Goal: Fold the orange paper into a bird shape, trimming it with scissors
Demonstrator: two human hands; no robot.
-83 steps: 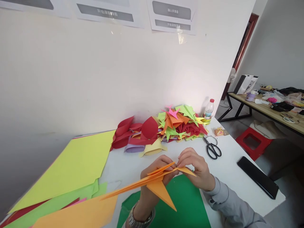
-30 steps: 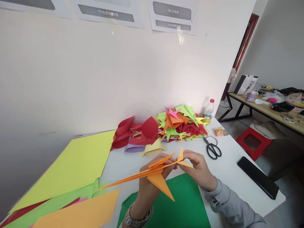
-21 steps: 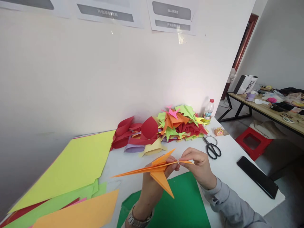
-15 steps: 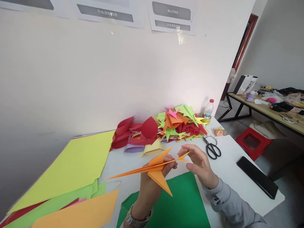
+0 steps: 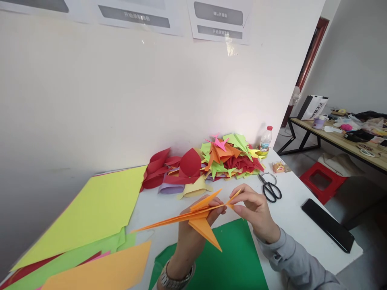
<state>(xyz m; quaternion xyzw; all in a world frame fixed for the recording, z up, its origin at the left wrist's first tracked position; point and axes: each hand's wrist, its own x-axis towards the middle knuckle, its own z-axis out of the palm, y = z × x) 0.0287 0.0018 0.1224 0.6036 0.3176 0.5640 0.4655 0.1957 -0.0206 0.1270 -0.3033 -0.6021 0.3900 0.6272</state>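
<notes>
An orange folded paper plane (image 5: 178, 218) is held in the air above the table, its long pointed nose to the left and wings spread. My left hand (image 5: 193, 225), with a metal watch on the wrist, is closed round the plane's body from below; part of its fingers is hidden by the paper. At the plane's small forked tail, my right hand (image 5: 255, 211) pinches the paper between thumb and fingers. Beneath both hands lies a dark green paper sheet (image 5: 229, 257).
Large yellow sheets (image 5: 99, 205) and an orange sheet (image 5: 99, 268) lie on the left. At the wall sit red paper pieces (image 5: 190, 163) and a pile of folded planes (image 5: 232, 157). Black-handled scissors (image 5: 271, 191), a bottle (image 5: 266, 139) and a black phone (image 5: 328, 225) are on the right.
My right hand has moved from open beside the tail to pinching it. The plane has tipped slightly, its nose a little lower and further left.
</notes>
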